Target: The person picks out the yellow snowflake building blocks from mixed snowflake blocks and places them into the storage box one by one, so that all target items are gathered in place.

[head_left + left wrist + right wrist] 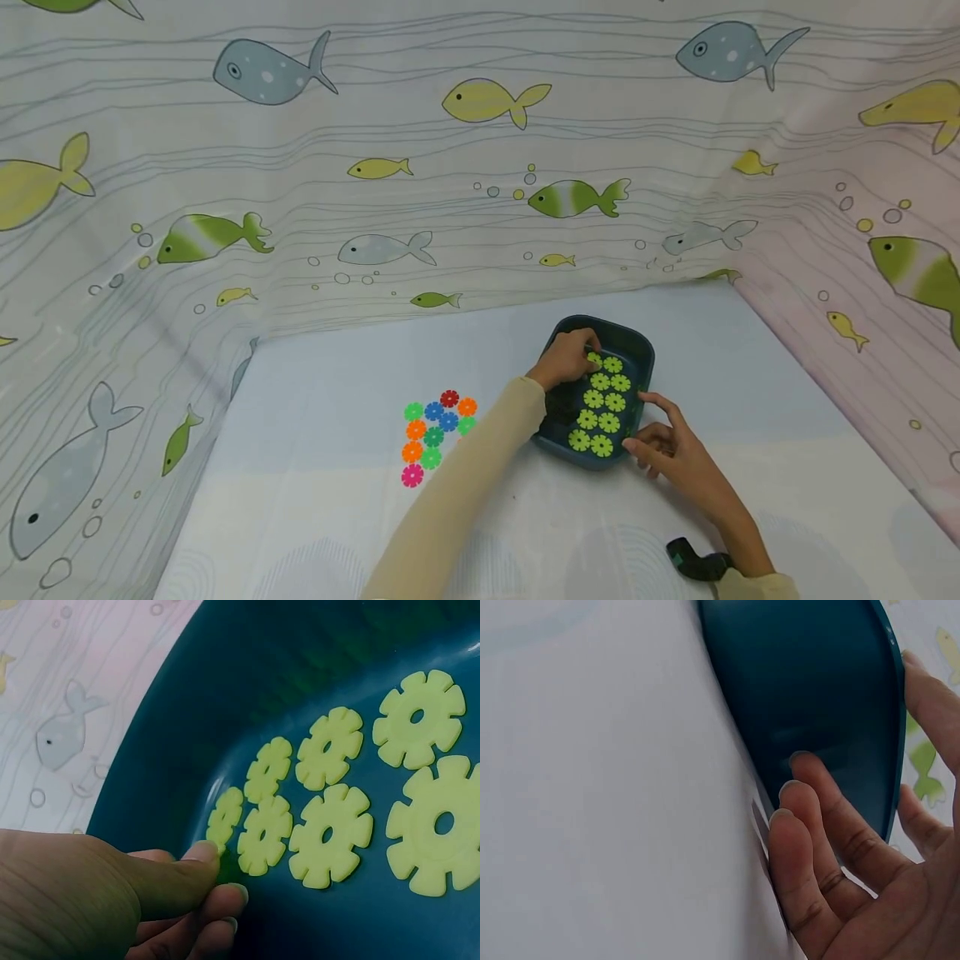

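Note:
A dark teal plastic tray [646,342] stands on the table with notched yellow-green plastic discs [615,402] laid flat in two columns inside it. My left hand [564,360] reaches in at the far end. In the left wrist view its thumb and forefinger pinch the edge of the endmost disc [225,814], which lies in line with the others; the hand's other fingers curl below. My right hand [675,458] holds the tray's right side. In the right wrist view, thumb and forefinger are at the rim and the other fingertips lie against the outer wall [810,690].
Left of the tray, several notched discs in orange, green, blue, red and pink [433,436] lie grouped on the white tabletop [322,417]; my left sleeve [465,492] partly covers that group. A fish-patterned curtain [480,225] borders the table at the back and sides.

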A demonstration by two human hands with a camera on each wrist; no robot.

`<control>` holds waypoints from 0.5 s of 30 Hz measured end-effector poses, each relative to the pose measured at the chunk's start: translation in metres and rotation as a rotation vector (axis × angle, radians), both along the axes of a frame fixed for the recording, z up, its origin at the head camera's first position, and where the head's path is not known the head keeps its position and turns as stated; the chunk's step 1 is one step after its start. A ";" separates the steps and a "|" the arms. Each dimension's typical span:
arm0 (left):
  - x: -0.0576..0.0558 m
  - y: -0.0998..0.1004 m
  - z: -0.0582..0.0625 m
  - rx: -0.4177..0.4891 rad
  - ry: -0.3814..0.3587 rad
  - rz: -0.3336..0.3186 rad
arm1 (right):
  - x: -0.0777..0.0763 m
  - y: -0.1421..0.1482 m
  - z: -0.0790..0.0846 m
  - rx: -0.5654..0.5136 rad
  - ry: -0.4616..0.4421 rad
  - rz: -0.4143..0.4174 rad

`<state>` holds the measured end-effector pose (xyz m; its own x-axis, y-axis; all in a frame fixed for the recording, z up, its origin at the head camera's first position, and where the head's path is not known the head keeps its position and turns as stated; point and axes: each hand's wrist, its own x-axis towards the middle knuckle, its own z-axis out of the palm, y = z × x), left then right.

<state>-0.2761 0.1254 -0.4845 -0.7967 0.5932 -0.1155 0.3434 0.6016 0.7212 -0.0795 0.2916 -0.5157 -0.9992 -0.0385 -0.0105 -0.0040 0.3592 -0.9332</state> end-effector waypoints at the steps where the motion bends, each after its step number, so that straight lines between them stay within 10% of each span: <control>1: 0.000 -0.001 0.000 0.000 -0.002 0.004 | 0.000 0.000 0.000 0.000 -0.004 0.001; 9: 0.000 -0.011 0.001 0.025 0.040 -0.042 | -0.003 -0.001 -0.005 -0.009 -0.026 0.022; 15: 0.003 -0.033 0.026 0.126 0.089 -0.185 | -0.004 0.005 0.000 0.000 -0.001 0.011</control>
<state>-0.2726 0.0928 -0.4582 -0.6767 0.7354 0.0347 0.5054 0.4297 0.7483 -0.0838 0.2970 -0.5159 -0.9987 -0.0498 -0.0110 -0.0076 0.3596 -0.9331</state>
